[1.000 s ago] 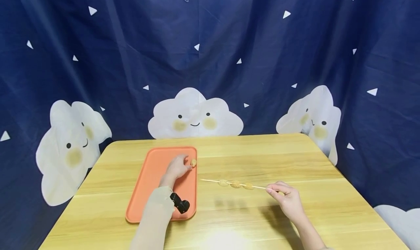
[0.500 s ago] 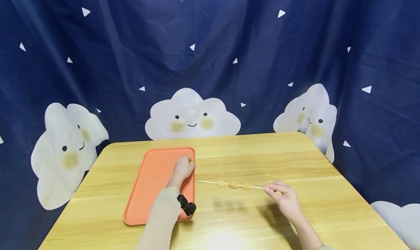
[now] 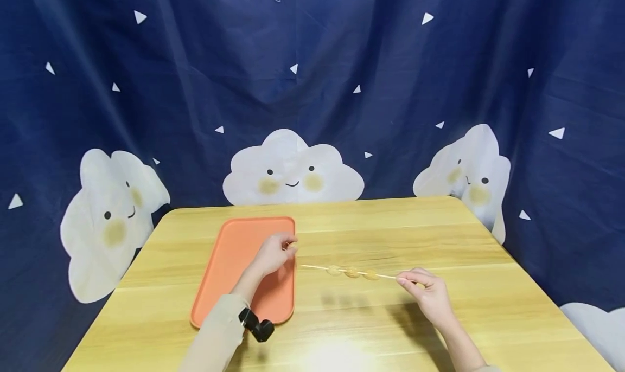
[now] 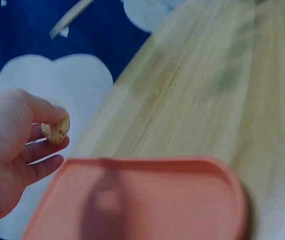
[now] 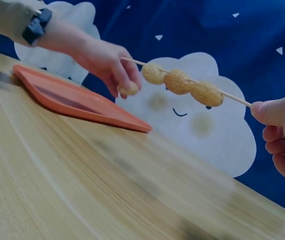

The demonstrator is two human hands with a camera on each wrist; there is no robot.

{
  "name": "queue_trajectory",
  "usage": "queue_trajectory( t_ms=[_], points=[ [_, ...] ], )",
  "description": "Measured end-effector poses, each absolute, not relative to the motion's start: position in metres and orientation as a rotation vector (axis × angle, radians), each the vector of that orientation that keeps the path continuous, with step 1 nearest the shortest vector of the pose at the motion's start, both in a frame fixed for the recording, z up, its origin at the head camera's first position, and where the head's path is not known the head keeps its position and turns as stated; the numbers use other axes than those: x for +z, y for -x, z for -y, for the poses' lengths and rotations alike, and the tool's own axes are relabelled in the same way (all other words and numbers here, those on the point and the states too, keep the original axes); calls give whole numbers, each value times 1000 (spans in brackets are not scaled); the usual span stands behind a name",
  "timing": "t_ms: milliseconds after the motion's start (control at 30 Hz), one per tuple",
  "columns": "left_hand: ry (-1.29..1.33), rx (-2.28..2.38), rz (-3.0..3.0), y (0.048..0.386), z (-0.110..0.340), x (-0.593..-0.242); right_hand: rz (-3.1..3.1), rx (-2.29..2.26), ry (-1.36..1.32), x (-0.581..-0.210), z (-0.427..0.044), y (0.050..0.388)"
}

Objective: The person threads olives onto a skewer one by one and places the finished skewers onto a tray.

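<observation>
My left hand (image 3: 272,254) pinches a tan, wrinkled oval ball (image 4: 55,131) between thumb and fingers, raised above the right side of an orange tray (image 3: 236,239). The ball's surface looks cracked in the left wrist view; its kind is unclear. With thumb and fingertips my right hand (image 3: 429,299) grips the blunt end of a thin wooden skewer (image 5: 236,98), held nearly level above the table. Three similar balls (image 5: 177,81) are threaded along the skewer. Its pointed tip faces left, a short way from the left hand and apart from the pinched ball.
The tray lies on the left half of a light wooden table (image 3: 371,231). A black wrist camera (image 3: 256,325) sits on the left sleeve. Behind the table hangs a dark blue curtain (image 3: 322,106) printed with clouds and triangles.
My left hand has closed on the ball at the tray's right side and lifted it up from the tray. The right hand and skewer have stayed nearly still.
</observation>
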State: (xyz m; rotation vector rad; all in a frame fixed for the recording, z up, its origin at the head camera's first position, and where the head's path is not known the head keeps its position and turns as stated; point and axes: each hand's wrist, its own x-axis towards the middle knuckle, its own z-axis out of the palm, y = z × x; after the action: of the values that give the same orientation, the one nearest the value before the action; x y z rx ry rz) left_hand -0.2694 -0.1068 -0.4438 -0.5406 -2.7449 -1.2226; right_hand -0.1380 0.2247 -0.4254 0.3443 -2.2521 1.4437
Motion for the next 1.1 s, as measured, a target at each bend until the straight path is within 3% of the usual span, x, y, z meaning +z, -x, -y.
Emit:
queue_trajectory(
  t_ms=[500, 767, 1100],
  points=[
    [805, -1219, 2573, 215, 100, -415, 2191, 1479, -344, -449, -244, 146],
    [868, -1252, 2513, 209, 106, -419, 2162, 1464, -342, -446, -248, 142],
    [758, -1284, 2570, 207, 108, -419, 2172, 1489, -346, -447, -247, 146]
  ],
)
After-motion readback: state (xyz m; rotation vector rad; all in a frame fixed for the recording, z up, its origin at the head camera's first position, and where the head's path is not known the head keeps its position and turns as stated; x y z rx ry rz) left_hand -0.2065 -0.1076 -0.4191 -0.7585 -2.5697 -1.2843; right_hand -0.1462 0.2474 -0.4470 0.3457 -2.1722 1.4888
